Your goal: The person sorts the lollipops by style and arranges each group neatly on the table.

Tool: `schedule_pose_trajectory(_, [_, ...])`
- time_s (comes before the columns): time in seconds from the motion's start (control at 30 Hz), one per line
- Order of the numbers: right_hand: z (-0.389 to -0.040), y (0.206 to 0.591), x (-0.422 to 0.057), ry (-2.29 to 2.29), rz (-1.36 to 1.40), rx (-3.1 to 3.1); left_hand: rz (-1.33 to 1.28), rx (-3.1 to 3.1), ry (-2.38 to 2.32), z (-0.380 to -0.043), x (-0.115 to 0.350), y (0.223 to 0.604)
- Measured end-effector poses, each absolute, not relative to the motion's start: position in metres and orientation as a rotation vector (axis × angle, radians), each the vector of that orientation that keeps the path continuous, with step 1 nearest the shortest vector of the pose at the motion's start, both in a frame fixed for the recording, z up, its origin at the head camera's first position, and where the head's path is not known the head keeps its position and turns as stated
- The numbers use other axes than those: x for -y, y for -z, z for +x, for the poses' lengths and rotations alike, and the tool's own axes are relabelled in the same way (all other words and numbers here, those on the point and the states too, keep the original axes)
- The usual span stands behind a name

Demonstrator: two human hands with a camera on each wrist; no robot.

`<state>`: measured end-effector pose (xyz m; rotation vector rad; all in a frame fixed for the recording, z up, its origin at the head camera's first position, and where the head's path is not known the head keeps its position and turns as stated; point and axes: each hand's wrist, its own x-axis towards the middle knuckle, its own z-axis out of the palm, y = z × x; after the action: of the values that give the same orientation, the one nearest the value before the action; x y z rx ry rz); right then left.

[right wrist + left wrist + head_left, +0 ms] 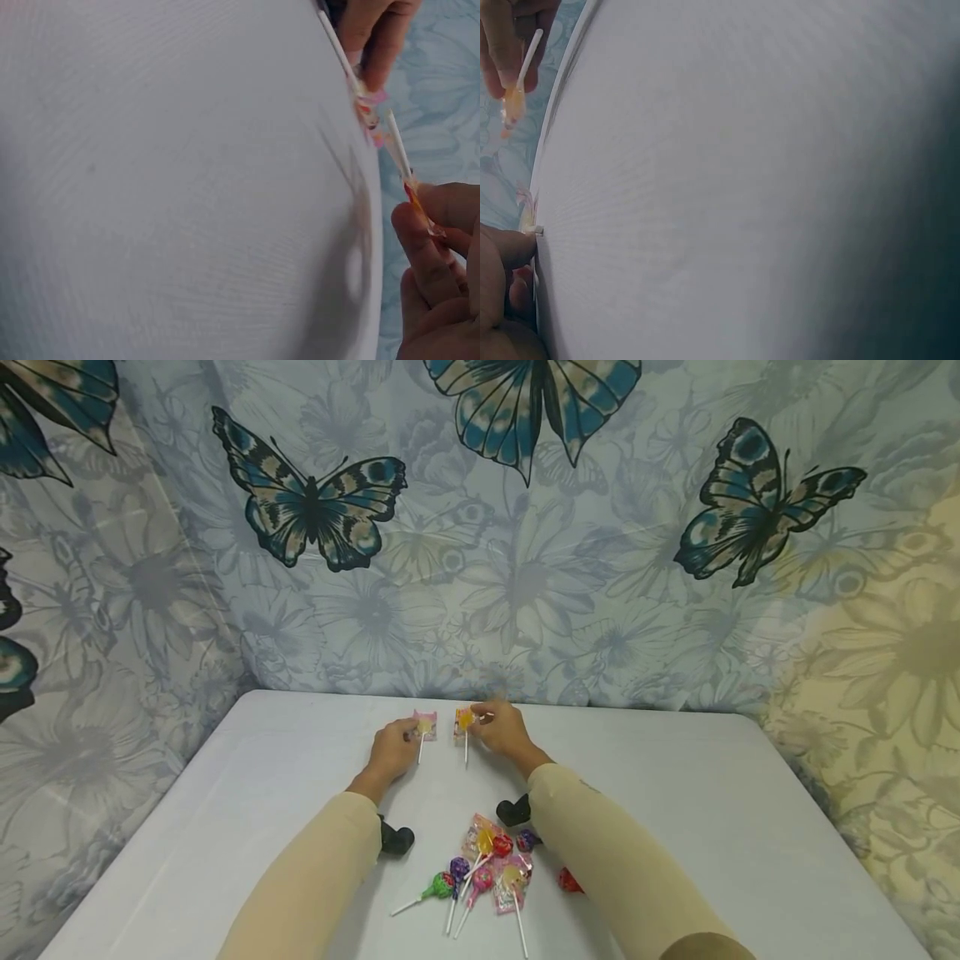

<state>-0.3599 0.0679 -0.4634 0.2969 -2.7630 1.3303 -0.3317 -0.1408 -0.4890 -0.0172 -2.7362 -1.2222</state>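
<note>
Near the far edge of the white table [645, 777], my left hand [392, 752] pinches a lollipop in a clear-and-pink wrapper [425, 725] at its left side, the white stick toward me. Just to the right, my right hand [504, 728] holds a lollipop in an orange-and-yellow wrapper [463, 721] between thumb and fingers, its stick also toward me. The right wrist view shows the right fingers [416, 225] curled on the orange wrapper [414, 196]. Beyond them is the pink wrapper [369, 112], held in the left fingertips. A small gap separates the two lollipops.
Between the forearms lies a loose pile of lollipops, with green [442, 885], pink [482, 878] and flat clear-wrapped [513, 885] ones. A red one [569, 881] is partly behind the right sleeve. Black wrist-worn pieces [513, 812] show beside both sleeves. A butterfly-patterned cloth [525, 593] hangs behind the table.
</note>
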Motion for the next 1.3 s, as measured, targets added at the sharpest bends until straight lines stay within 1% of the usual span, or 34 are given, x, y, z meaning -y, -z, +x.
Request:
schedule_pose_trajectory(0.2, [-0.359,0.467,-0.065,-1.237,0.244,2.839,-0.007,2.740,1.223,-0.329,0.140,0.488])
schedule_pose_trajectory(0.53, [-0.359,0.476,-0.067,-1.055,0.437,2.834,-0.006,2.733,1.220,-0.328,0.138,0.491])
schedule_pose_trajectory(0.87, [-0.358,0.476,-0.070,-0.960,0.427,2.862,-0.017,2.724,1.218,-0.328,0.135,0.489])
schedule_pose_trajectory(1.03, [-0.357,0.471,-0.073,-0.963,0.420,2.863,-0.034,2.716,1.212,-0.328,0.136,0.489])
schedule_pose_trajectory(1.3, [-0.349,0.447,-0.082,-1.073,0.421,2.830,-0.040,2.708,1.192,-0.330,0.140,0.490])
